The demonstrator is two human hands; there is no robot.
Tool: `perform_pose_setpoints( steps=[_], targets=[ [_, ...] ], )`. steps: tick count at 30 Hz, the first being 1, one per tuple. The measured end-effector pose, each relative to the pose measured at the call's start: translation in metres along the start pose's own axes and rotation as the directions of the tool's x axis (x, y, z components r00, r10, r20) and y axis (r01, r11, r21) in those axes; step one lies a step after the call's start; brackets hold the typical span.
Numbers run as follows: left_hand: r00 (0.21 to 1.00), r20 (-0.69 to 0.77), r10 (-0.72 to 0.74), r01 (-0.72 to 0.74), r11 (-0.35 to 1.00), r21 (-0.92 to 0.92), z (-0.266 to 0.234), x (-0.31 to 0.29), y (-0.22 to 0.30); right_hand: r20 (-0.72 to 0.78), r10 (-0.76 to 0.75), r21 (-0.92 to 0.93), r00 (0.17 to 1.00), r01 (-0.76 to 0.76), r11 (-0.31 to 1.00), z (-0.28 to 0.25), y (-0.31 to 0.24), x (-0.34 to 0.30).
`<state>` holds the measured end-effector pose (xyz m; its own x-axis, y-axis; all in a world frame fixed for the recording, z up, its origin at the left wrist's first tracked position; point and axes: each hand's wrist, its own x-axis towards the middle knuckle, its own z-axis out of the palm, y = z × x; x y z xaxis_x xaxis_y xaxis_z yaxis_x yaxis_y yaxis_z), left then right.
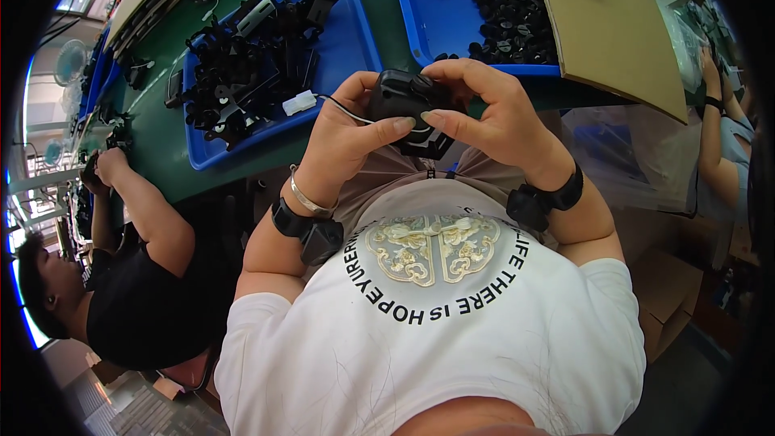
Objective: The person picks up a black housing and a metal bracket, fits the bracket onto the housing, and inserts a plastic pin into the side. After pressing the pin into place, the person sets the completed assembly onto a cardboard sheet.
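Both hands hold a black plastic device (394,97) with rounded edges, just off the table's near edge. My left hand (343,129) grips its left side, thumb laid across the front. On the opposite side, my right hand (494,117) has its fingers curled over the top and its thumb pressed to the front. The two thumb tips nearly meet. A thin white cable runs from the device over my left hand to a white plug (299,102), which hangs before a blue tray (359,24). My fingers hide the device's back.
Black bracket-like parts (242,73) are heaped in the left tray. A second blue tray (440,20) holds many small round black parts (508,8). A brown board (613,40) overlaps its right side. One co-worker (145,274) sits at left; another person's arm (714,113) shows at far right.
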<state>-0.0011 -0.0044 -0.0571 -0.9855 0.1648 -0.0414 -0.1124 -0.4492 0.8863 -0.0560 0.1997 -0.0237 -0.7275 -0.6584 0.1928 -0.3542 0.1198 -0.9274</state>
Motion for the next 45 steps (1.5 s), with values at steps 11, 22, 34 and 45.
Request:
perform_pose_setpoints(
  steps=[11, 22, 34, 45],
  targets=[
    [0.963, -0.130, 0.238, -0.208, 0.955, 0.210, 0.008, 0.004, -0.002, -0.005, -0.496, -0.664, 0.868, 0.368, 0.651, 0.009, -0.021, -0.003],
    [0.953, -0.150, 0.264, -0.222, 0.944, 0.245, 0.009, 0.001, -0.004, -0.025, -0.472, -0.554, 0.881, 0.381, 0.740, 0.006, -0.018, 0.004],
    [0.953, -0.164, 0.256, -0.213, 0.946, 0.243, 0.009, 0.002, 0.001, 0.023, -0.460, -0.420, 0.887, 0.427, 0.801, 0.004, -0.014, 0.006],
    [0.953, -0.161, 0.256, -0.212, 0.946, 0.246, 0.006, 0.000, -0.003, -0.024, -0.446, -0.369, 0.895, 0.406, 0.836, 0.006, -0.008, 0.001]
  ],
)
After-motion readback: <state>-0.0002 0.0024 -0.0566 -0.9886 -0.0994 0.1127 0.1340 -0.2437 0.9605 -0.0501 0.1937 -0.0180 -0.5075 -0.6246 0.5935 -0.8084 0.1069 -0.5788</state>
